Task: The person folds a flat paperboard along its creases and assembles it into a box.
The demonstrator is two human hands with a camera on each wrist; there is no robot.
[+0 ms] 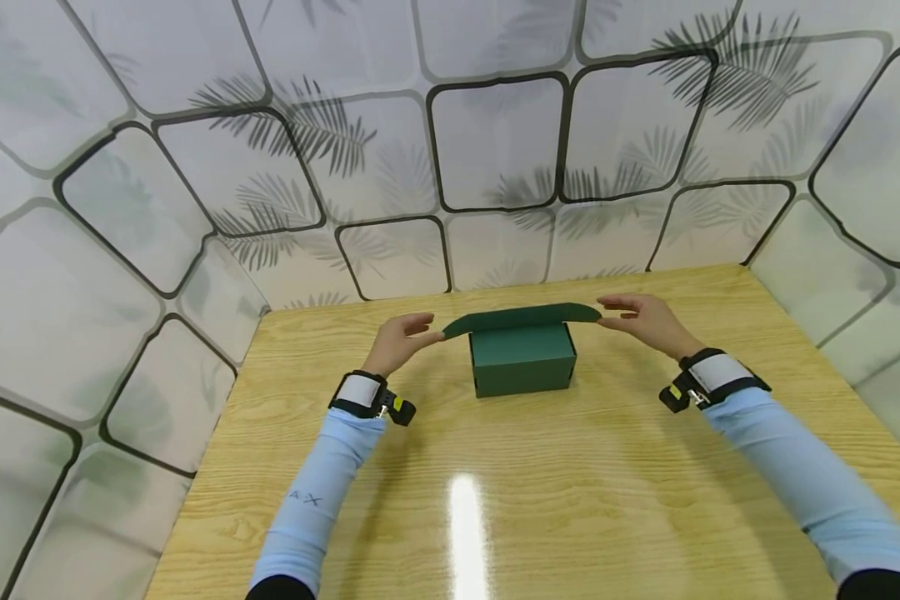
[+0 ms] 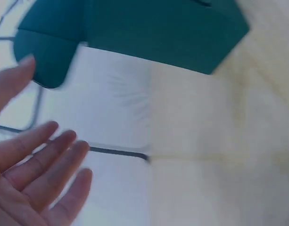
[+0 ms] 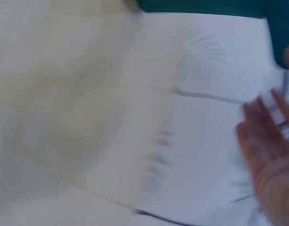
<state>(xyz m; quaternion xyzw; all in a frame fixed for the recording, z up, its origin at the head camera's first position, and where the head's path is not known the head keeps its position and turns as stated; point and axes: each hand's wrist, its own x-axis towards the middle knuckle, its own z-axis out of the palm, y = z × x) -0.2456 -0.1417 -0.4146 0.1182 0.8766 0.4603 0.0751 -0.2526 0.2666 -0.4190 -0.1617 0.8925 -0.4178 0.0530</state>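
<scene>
A dark green cardboard box sits on the table with its lid raised along the back edge. Side flaps stick out from both ends of that lid. At the left flap, the thumb of my left hand touches the tip; in the left wrist view the other fingers are spread and hold nothing. My right hand is at the right flap, its fingertips by the outer end. Blurred in the right wrist view, the right fingers look extended, and their contact with the flap is cut off.
The box stands toward the back of a light wood-grain table. Behind it and on both sides rise pale wall coverings with dark outlines and leaf prints. A bright light reflection lies on the table's near part.
</scene>
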